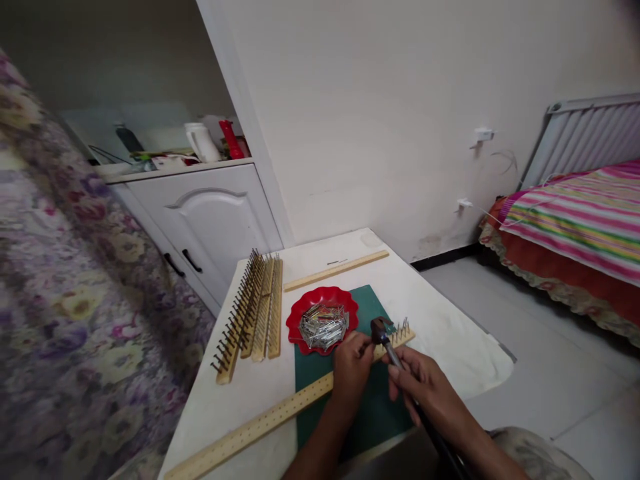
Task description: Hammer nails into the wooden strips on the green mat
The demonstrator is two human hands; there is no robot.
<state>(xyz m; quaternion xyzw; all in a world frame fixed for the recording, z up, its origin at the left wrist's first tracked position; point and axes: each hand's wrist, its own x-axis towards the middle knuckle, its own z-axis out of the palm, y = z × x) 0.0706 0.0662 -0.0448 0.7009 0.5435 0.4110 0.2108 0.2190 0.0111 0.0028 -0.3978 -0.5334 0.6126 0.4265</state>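
Observation:
A long wooden strip [270, 421] dotted with holes lies slantwise across a green cutting mat [320, 427], with several nails [403, 329] standing up at its right end. My left hand [351, 363] rests over the strip, thumb and fingers pinched on what looks like a dark nail, mostly hidden. In my right hand [425, 383] is a claw hammer [381, 329], gripped along its shaft, its head over the strip close to my left fingertips. Behind my left hand sits a red scalloped bowl [296, 311] full of loose silvery nails [324, 325].
Several nail-studded wooden strips [274, 313] lie at the left of the white-covered table [240, 407]. A bare strip [336, 270] and a couple of loose nails [337, 261] lie farther back. A floral curtain [100, 293] hangs left; a bed [575, 213] stands right.

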